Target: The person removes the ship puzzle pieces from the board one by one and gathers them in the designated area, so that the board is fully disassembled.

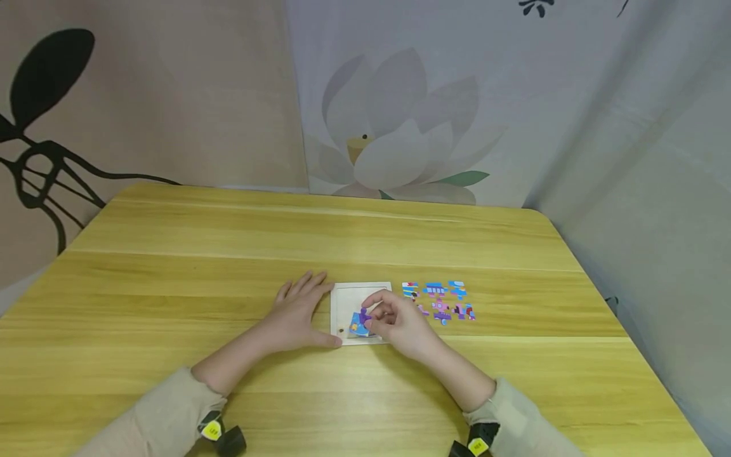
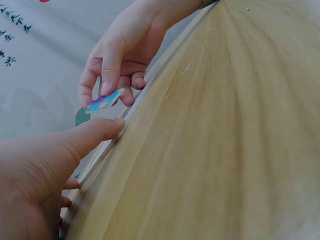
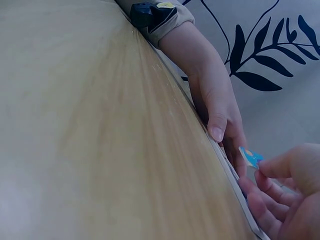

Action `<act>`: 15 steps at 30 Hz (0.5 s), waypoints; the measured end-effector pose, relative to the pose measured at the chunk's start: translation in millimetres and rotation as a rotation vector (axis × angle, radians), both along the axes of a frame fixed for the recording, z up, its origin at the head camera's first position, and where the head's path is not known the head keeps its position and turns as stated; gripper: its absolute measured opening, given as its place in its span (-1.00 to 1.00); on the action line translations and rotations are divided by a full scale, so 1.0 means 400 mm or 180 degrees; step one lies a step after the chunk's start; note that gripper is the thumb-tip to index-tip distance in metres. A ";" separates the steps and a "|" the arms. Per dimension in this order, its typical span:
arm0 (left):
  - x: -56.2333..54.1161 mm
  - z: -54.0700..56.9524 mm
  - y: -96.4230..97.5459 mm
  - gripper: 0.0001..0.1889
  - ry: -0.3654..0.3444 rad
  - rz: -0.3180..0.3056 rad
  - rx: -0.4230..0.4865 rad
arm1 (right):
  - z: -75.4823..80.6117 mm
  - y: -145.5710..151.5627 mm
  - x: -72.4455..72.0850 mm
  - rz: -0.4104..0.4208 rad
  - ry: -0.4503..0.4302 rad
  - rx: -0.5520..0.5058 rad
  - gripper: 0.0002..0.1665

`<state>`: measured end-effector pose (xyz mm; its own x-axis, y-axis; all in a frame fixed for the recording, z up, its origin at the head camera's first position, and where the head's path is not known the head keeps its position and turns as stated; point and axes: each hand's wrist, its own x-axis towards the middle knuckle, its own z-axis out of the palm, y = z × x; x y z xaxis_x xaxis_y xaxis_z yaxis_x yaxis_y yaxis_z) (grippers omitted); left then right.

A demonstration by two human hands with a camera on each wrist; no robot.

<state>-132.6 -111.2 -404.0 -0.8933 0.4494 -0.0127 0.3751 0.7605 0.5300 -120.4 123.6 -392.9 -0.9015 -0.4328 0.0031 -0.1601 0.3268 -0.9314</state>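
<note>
A white puzzle tray (image 1: 361, 285) with a raised rim lies flat on the table. My right hand (image 1: 404, 322) is over its right part and pinches a blue and purple jigsaw piece (image 1: 358, 324) between thumb and fingers. In the left wrist view the same piece (image 2: 105, 102) is tilted, held above the tray. My left hand (image 1: 297, 317) is spread at the tray's left side, thumb at the near left corner and the other fingers reaching toward the far left corner. In the right wrist view the left thumb rests on the tray's edge.
To the right of the tray, several loose jigsaw pieces (image 1: 435, 289) in blue, pink and purple lie in two rows, partly behind the right hand. The wooden table (image 1: 228, 241) ends at a printed curtain (image 1: 400, 114) at the back.
</note>
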 end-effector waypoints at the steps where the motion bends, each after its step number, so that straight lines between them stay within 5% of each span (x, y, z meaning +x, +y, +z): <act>1: 0.000 0.000 0.000 0.17 -0.0001 -0.0002 0.0004 | 0.001 0.000 0.000 -0.0005 -0.0005 0.0013 -0.74; 15: 0.001 -0.002 -0.001 0.16 0.0030 -0.0011 0.0036 | 0.012 0.049 0.020 -0.0105 -0.0191 -0.0197 -0.73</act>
